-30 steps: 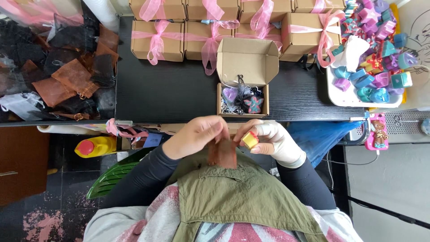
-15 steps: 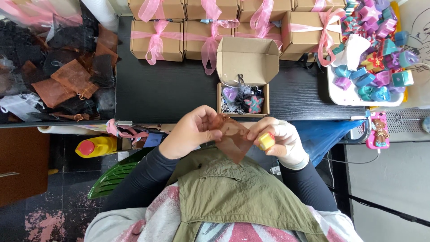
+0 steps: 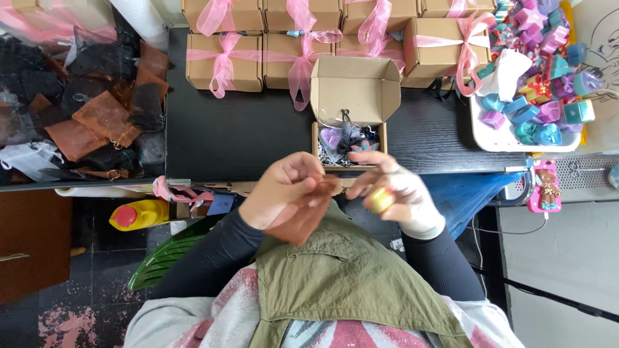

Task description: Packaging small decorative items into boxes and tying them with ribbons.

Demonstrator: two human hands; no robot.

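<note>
2 hands work just below the open cardboard box on the counter: your left hand fingers pinch the brown mesh pouch at its mouth, your right hand fingers grip a small yellow piece beside it.

Single head view, straight down, close over hands

Black table is pretty loaded. Along the back there's a row of closed cardboard boxes tied with pink ribbon, and one open box in front with small colourful shapes and shredded filler inside. White tray on the right is heaped with purple, teal and blue shapes. Pile of brown and black mesh pouches on the left, yellow bottle with a red cap down below.
</note>
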